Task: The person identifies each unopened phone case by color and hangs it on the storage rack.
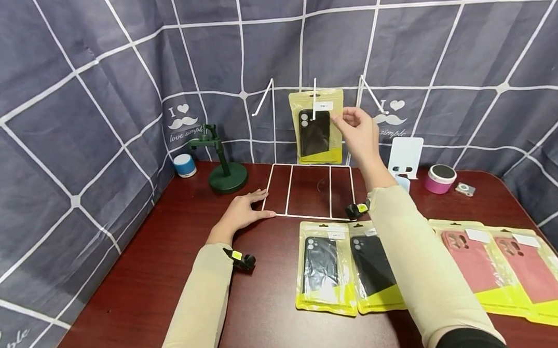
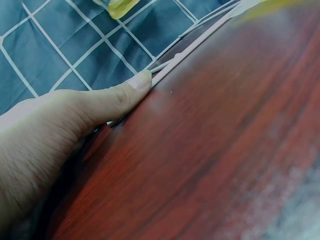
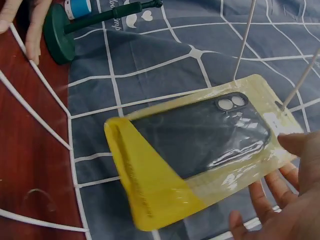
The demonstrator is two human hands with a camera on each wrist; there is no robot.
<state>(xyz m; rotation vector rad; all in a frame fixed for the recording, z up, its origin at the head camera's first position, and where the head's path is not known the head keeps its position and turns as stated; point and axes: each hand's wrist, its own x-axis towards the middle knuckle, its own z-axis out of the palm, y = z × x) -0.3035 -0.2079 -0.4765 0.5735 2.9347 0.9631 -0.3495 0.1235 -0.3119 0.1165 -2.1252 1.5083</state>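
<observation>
My right hand (image 1: pixel 359 134) pinches the right edge of a clear-and-yellow pouch (image 3: pixel 155 210) holding a black phone case (image 3: pixel 200 135). In the right wrist view the thumb lies on the pouch's front and the other fingers are behind it. The middle hook (image 1: pixel 314 100) of a white wire rack (image 1: pixel 309 216) meets the pouch's top at its hang hole, and the hook's tip shows in front. My left hand (image 1: pixel 241 211) rests at the left side of the rack's base with fingers stretched out. In the left wrist view its thumb (image 2: pixel 120 97) touches the base wire.
Two pouches with black cases (image 1: pixel 320 265) lie before the rack; pouches with pink cases (image 1: pixel 474 261) lie to the right, partly behind my sleeve. A green stand (image 1: pixel 227 177) and blue cylinder (image 1: pixel 184 166) are left; a white phone holder (image 1: pixel 405 155) and pink cylinder (image 1: pixel 440 179) right.
</observation>
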